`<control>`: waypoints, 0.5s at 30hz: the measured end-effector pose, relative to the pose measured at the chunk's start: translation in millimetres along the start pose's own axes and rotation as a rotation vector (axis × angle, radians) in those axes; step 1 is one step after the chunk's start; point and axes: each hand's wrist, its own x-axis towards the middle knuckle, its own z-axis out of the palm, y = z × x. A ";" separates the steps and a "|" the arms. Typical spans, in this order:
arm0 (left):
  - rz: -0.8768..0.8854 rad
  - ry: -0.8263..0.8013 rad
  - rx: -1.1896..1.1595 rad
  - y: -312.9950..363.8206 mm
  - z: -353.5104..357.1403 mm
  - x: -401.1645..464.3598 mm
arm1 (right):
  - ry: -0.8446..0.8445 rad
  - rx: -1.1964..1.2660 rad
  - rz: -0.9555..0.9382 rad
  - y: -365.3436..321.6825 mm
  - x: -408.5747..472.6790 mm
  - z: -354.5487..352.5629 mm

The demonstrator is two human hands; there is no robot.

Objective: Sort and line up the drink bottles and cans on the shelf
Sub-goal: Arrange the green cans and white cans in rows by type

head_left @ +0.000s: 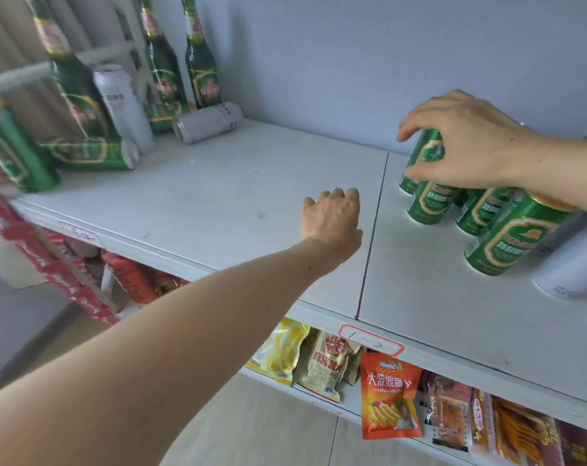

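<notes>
My right hand (467,142) is over a group of green cans at the shelf's right, fingers closed around the top of a green can (430,205). More green cans (510,237) and a white can (574,264) stand beside it. My left hand (332,216) rests on the white shelf (218,196) mid-way along, fingers curled, holding nothing. At the far left stand green bottles (201,72), an upright white can (124,105), a white can lying on its side (208,122), a green can on its side (90,156) and an upright green can (13,153).
A grey wall backs the shelf. A seam (373,230) divides two shelf boards. Price labels (369,341) stick to the front edge. Snack bags (389,398) hang on the lower shelf, and red packaging (50,264) sits at lower left.
</notes>
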 end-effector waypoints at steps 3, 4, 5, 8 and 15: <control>-0.077 0.016 0.020 -53.5 -19.8 -10.7 | 0.005 0.026 -0.058 -41.6 30.0 5.0; -0.102 0.023 0.024 -71.4 -26.6 -14.9 | 0.010 0.036 -0.086 -56.3 40.1 7.0; -0.127 0.030 0.030 -89.6 -33.5 -19.3 | 0.016 0.041 -0.111 -71.2 50.5 9.5; -0.194 0.054 0.044 -144.8 -53.9 -33.2 | 0.015 0.058 -0.174 -119.4 81.7 16.9; -0.303 0.057 0.067 -278.3 -95.0 -68.5 | 0.006 0.130 -0.269 -242.2 152.9 37.1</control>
